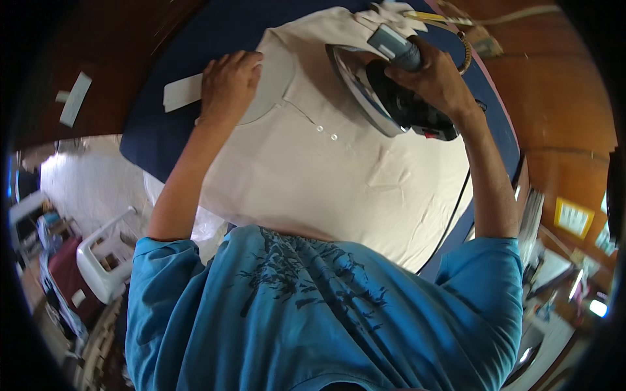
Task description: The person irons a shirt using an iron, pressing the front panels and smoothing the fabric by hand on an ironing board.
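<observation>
The cream shirt (pixel 339 176) is spread flat on the dark blue padded desk (pixel 156 130), its hem nearest the body and its collar at the far end. The collar is pressed down by the left hand (pixel 228 81), palm flat, with nothing grasped. Beyond it, the iron (pixel 385 91) — tilted, soleplate gleaming — is clenched by the handle in the right hand (pixel 437 75). The soft, faintly creased cloth is best held taut and passed over slowly — cord (pixel 450 215) kept aside.

Open room: near and middle spread of the cream button-front shirt (pixel 339 189) on the dark blue padded board (pixel 163 130). Far right blocked by tilted black-and-silver iron (pixel 391 98); its black cord (pixel 450 221) runs along right edge. Far-left collar covered by left hand (pixel 228 81).
</observation>
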### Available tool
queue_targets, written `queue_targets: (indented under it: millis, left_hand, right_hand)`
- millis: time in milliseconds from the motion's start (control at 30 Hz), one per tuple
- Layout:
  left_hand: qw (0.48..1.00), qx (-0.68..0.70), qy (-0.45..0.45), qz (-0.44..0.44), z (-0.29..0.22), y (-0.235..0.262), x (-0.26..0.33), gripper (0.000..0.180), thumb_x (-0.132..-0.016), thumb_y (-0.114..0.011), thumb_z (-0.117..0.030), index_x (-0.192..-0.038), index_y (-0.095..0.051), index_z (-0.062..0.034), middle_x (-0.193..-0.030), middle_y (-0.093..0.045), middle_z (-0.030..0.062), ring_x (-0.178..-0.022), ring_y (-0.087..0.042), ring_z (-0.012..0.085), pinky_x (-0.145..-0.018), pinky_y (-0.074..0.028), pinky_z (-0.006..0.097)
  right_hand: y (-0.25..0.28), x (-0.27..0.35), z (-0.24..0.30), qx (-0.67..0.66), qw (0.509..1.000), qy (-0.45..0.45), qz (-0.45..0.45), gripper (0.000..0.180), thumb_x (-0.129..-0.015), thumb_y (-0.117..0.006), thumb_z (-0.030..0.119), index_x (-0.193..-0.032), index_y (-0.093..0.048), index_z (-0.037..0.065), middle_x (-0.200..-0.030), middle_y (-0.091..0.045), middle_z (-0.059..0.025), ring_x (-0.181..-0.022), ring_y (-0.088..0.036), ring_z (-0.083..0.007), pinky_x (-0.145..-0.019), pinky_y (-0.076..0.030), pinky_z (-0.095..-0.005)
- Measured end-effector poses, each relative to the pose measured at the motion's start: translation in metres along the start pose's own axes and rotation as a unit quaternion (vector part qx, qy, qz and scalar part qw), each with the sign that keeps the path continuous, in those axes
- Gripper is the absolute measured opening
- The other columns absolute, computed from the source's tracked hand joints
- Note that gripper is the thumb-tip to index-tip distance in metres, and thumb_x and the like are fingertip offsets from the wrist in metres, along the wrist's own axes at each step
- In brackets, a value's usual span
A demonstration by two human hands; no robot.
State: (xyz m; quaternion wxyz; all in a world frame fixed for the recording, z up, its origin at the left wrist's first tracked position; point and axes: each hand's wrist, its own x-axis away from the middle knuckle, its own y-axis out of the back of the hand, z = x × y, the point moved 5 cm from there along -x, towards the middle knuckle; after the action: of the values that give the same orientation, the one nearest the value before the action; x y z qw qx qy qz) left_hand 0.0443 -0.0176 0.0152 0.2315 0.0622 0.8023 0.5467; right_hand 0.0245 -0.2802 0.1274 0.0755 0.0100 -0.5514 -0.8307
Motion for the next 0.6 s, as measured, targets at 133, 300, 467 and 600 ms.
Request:
queue_targets:
  millis: [133, 300, 467, 600]
  left_hand:
    - [0.993, -0.020, -0.117, 0.002, -0.011, 0.014, -0.015, 0.020, -0.081, -0.057, -0.016, -0.101, -0.060, -0.0108, -0.096, -0.061, 0.0050, -0.092, -0.057, 0.0238, -0.083, -0.042, 0.039]
    - [0.993, 0.002, -0.062, 0.100, -0.054, -0.034, 0.010, 0.024, -0.085, -0.053, -0.020, -0.105, -0.057, -0.0072, -0.104, -0.060, 0.0081, -0.096, -0.057, 0.0267, -0.081, -0.045, 0.037]
    - [0.988, -0.063, 0.018, 0.142, -0.067, -0.054, 0.010, 0.031, -0.088, -0.050, -0.029, -0.109, -0.055, -0.0074, -0.107, -0.060, 0.0096, -0.098, -0.057, 0.0272, -0.082, -0.046, 0.038]
    - [0.988, -0.021, 0.094, 0.125, -0.062, -0.062, 0.011, 0.029, -0.084, -0.054, -0.027, -0.103, -0.057, -0.0058, -0.096, -0.063, 0.0112, -0.091, -0.059, 0.0308, -0.077, -0.046, 0.039]
  right_hand:
    - [0.006, 0.092, -0.007, -0.060, 0.993, -0.089, -0.041, 0.039, -0.068, -0.072, 0.025, -0.098, -0.059, 0.003, -0.082, -0.065, -0.0176, -0.074, -0.065, -0.0266, -0.072, -0.052, -0.0333]
    - [0.051, 0.230, -0.065, -0.004, 0.963, -0.265, -0.038, 0.045, -0.067, -0.071, 0.025, -0.102, -0.057, -0.001, -0.078, -0.063, -0.0194, -0.071, -0.063, -0.0291, -0.068, -0.049, -0.0341]
    - [0.066, 0.390, -0.185, 0.007, 0.889, -0.436, -0.138, 0.051, -0.063, -0.073, 0.025, -0.102, -0.058, -0.004, -0.085, -0.065, -0.0171, -0.080, -0.062, -0.0233, -0.074, -0.047, -0.0337]
    - [0.080, 0.461, -0.278, 0.095, 0.869, -0.469, -0.127, 0.054, -0.064, -0.070, 0.033, -0.104, -0.059, -0.001, -0.095, -0.063, -0.0214, -0.093, -0.061, -0.0316, -0.080, -0.045, -0.0368]
